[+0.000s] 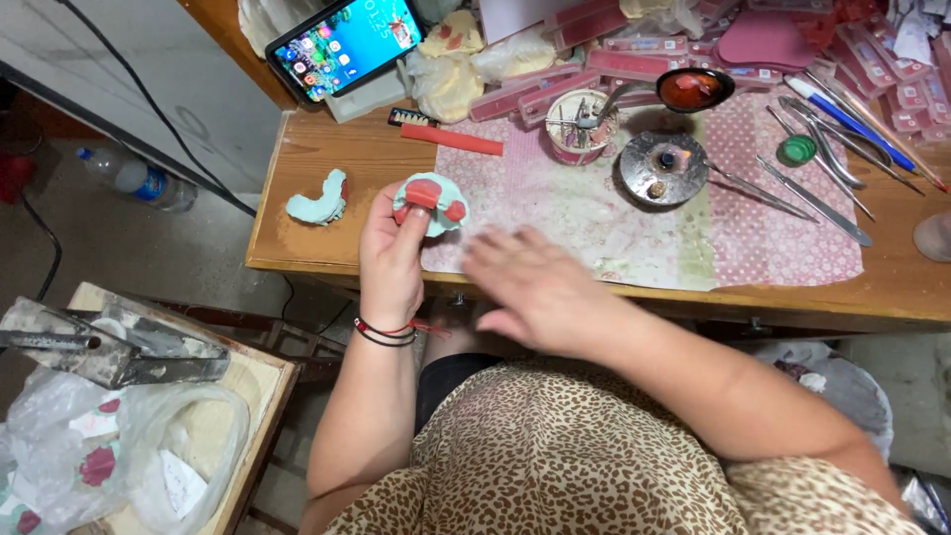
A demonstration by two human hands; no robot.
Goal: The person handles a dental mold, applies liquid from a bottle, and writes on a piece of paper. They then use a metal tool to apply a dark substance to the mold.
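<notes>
Left hand [391,248] raised, grip around dental cast [430,201]; right hand [530,287] flat, released.

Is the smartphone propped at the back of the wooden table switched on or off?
On. The smartphone leans tilted behind the wooden table, and its screen glows bright blue with rows of coloured app icons.

- We see a wooden table [327,149] carrying a pink patterned cloth [634,213].
- On the bare wood we find a pale green dental cast [319,201] and a red wax strip [452,140].
- On the cloth we spot a round metal burner [662,168], a small tool cup [580,127] and steel instruments [812,198].
</notes>
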